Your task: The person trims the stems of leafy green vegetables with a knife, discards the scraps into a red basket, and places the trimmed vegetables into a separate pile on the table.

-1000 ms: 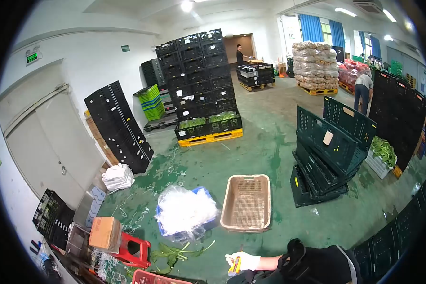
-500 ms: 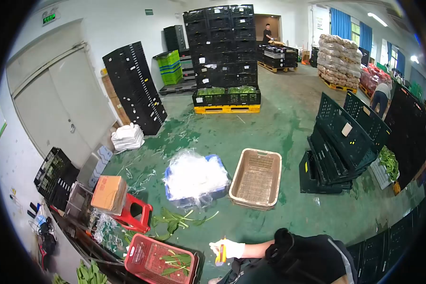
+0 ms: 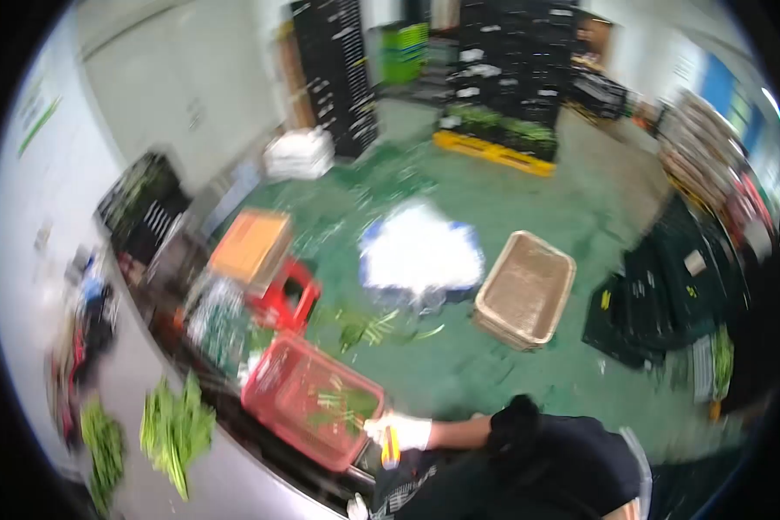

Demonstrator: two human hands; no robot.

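My right hand (image 3: 399, 431), in a white glove, reaches across from the right beside a red plastic crate (image 3: 273, 381). Its fingers are closed around a small yellow-and-orange tool (image 3: 391, 449), too blurred to name. Cut green leaves and stalks (image 3: 342, 400) lie in the crate. At the bottom edge a small white patch looks like part of my gloved left hand (image 3: 356, 507); its fingers cannot be made out. Bunches of leafy greens (image 3: 178, 425) rest on the grey metal table (image 3: 243, 468) to the left.
An orange box (image 3: 251, 243) sits on a red stool (image 3: 290, 299). A blue tub of clear plastic bags (image 3: 420, 251) and a brown basket (image 3: 526, 290) stand on the green floor. Dark crates (image 3: 667, 286) lean at right. Stacked black crates (image 3: 516, 65) rise from a yellow pallet (image 3: 494, 154).
My view has swung left and down, bringing more of the table and greens into sight. My right hand, still holding the tool, now appears close to the red crate's near corner.
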